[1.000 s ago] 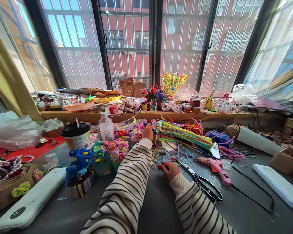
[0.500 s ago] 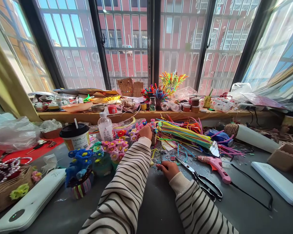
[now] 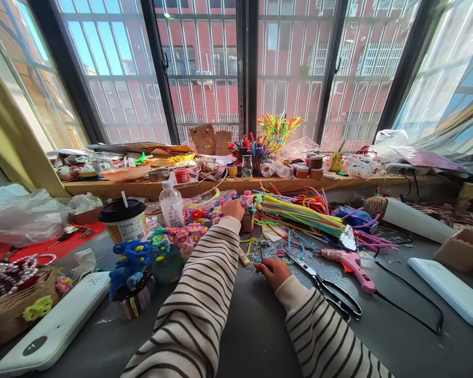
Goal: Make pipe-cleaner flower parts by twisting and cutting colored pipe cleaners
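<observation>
I see the bare left hand near mid-frame, at a cluster of small, multicoloured fuzzy flowers; its fingertips are hidden, so I cannot tell whether they grip. Lower and slightly right, the bare right hand pinches a thin, dark, upright rod — too loose a pinch could let it tip. The cream, black-striped left sleeve passes beside pink fuzzy flowers, so I judge a leftward swing could crush them. A rightward slip could meet the steel, black-handled scissors, near the right wrist.
</observation>
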A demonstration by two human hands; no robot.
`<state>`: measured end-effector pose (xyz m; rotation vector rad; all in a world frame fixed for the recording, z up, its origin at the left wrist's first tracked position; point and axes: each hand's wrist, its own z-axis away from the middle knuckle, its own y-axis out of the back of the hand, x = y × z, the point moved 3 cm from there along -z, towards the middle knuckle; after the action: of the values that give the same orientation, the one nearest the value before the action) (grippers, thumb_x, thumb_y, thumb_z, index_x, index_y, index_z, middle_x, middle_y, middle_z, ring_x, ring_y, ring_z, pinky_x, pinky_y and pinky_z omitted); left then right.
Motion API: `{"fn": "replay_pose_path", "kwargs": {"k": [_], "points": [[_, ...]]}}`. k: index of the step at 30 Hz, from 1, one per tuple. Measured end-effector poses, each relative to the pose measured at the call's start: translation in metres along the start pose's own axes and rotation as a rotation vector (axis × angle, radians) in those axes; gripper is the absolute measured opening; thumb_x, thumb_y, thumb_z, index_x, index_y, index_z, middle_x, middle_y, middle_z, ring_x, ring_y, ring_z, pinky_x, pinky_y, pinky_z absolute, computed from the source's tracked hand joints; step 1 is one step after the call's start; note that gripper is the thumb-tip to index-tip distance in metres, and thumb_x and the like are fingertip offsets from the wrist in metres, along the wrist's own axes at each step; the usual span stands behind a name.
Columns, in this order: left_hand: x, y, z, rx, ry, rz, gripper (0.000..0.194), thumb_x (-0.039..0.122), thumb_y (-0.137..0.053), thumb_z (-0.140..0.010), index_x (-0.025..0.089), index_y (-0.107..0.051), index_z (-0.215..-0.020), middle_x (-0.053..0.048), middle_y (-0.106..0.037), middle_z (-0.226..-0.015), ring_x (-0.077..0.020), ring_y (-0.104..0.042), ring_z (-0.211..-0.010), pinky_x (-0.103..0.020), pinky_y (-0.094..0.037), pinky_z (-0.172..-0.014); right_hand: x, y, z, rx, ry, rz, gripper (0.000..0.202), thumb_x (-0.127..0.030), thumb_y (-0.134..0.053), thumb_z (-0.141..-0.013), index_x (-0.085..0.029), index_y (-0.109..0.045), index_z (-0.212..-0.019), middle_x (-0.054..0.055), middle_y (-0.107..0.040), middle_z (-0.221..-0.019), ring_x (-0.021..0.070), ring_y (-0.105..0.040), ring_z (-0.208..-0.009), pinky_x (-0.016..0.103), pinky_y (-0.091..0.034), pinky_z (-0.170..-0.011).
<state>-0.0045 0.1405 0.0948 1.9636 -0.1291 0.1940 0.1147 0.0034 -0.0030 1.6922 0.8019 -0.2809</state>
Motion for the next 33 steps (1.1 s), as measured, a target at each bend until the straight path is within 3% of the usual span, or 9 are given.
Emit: {"fn": "replay_pose_path", "kwargs": {"k": [16, 21, 23, 28, 30, 33], "points": [[0.002, 0.003, 0.005, 0.031, -0.051, -0.045, 0.025, 0.022, -0.042, -0.068, 0.01, -0.059, -0.083, -0.014, -0.059, -0.083, -0.0234, -0.054, -0.08, -0.031, -0.039, -0.068, 0.002, 0.0, 0.0, 0.008, -0.013, 0.026, 0.032, -0.032, -0.038, -0.075, -0.017, -0.061, -0.059, 0.0, -0.054, -0.051, 0.0092, -0.045, -0.049, 0.018, -0.028, -0.046], [-0.001, 0.015, 0.015, 0.051, -0.075, -0.037, 0.021, 0.021, -0.043, -0.068, 0.015, -0.058, -0.082, -0.011, -0.06, -0.082, -0.0231, -0.053, -0.079, -0.031, -0.039, -0.066, 0.012, 0.006, 0.0, 0.083, -0.147, 0.054, 0.024, -0.029, -0.044, -0.069, -0.017, -0.061, -0.056, 0.0, -0.054, -0.048, 0.0096, -0.045, -0.047, 0.018, -0.028, -0.045], [-0.004, 0.026, 0.025, 0.092, -0.084, -0.018, 0.019, 0.019, -0.044, -0.067, 0.017, -0.058, -0.081, -0.009, -0.059, -0.082, -0.0229, -0.053, -0.079, -0.031, -0.039, -0.065, 0.017, 0.011, 0.0, 0.127, -0.211, 0.055, 0.022, -0.029, -0.047, -0.067, -0.017, -0.06, -0.056, 0.0, -0.055, -0.048, 0.01, -0.046, -0.047, 0.019, -0.029, -0.045], [-0.013, 0.056, 0.067, 0.346, -0.127, 0.086, 0.02, 0.018, -0.042, -0.069, 0.015, -0.056, -0.083, -0.009, -0.059, -0.079, -0.0224, -0.052, -0.077, -0.032, -0.038, -0.065, 0.027, 0.019, 0.001, 0.22, -0.282, 0.021, 0.023, -0.037, -0.049, -0.064, -0.018, -0.059, -0.056, 0.0, -0.057, -0.049, 0.011, -0.049, -0.047, 0.02, -0.032, -0.047], [-0.016, 0.055, 0.089, 0.373, -0.209, 0.216, 0.018, 0.021, -0.04, -0.072, 0.016, -0.056, -0.081, -0.007, -0.058, -0.077, -0.0201, -0.052, -0.075, -0.03, -0.038, -0.067, 0.028, 0.021, 0.002, 0.221, -0.293, 0.018, 0.023, -0.037, -0.048, -0.065, -0.018, -0.058, -0.056, 0.0, -0.057, -0.048, 0.0111, -0.05, -0.047, 0.02, -0.033, -0.048], [-0.017, 0.037, 0.118, 0.286, -0.317, 0.563, 0.02, 0.027, -0.039, -0.074, 0.016, -0.055, -0.078, -0.005, -0.059, -0.076, -0.0139, -0.053, -0.071, -0.024, -0.04, -0.066, 0.025, 0.023, 0.002, 0.193, -0.278, 0.088, 0.025, -0.037, -0.047, -0.067, -0.018, -0.059, -0.056, 0.0, -0.057, -0.05, 0.0118, -0.051, -0.05, 0.02, -0.033, -0.048]]}}
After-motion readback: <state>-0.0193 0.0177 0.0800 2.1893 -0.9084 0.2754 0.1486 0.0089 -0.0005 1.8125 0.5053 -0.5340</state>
